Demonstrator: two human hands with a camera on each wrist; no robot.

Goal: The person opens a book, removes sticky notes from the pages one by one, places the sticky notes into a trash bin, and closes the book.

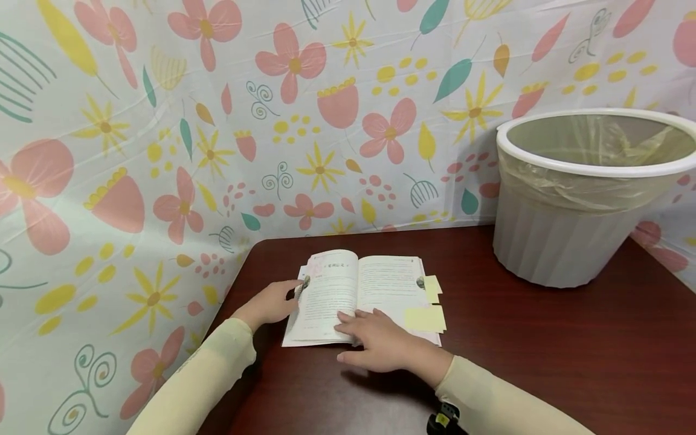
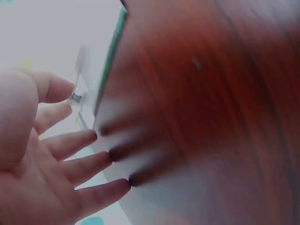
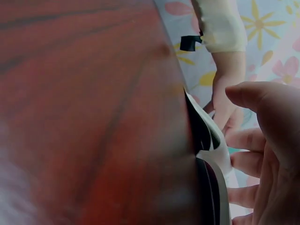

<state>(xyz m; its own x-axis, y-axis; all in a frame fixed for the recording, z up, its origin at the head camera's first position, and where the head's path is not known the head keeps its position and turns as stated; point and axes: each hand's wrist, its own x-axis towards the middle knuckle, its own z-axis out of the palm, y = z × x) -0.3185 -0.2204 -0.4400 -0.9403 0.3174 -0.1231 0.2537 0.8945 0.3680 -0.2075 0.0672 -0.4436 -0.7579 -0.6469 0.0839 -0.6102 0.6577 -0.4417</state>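
Note:
An open book [image 1: 331, 296] with printed pages lies on the dark wooden table. At its left page edge, a small metallic clip [image 1: 306, 281] shows beside my left hand [image 1: 270, 305]. In the left wrist view, the thumb and index finger of my left hand [image 2: 56, 145] pinch the small silvery clip [image 2: 75, 98], while the other fingers spread loosely. My right hand [image 1: 382, 342] rests with extended fingers on the lower part of the pages, near the spine. From the right wrist, its fingers touch the lower edge of the book [image 3: 216, 161]. A second clip [image 1: 420, 283] sits on the right page edge.
Yellow sticky notes [image 1: 425, 319] stick out from the book's right side. A grey bin [image 1: 549, 235] with a white rim and plastic liner stands at the table's back right. A floral cloth [image 1: 228, 151] hangs behind and along the left side of the table [image 1: 522, 356].

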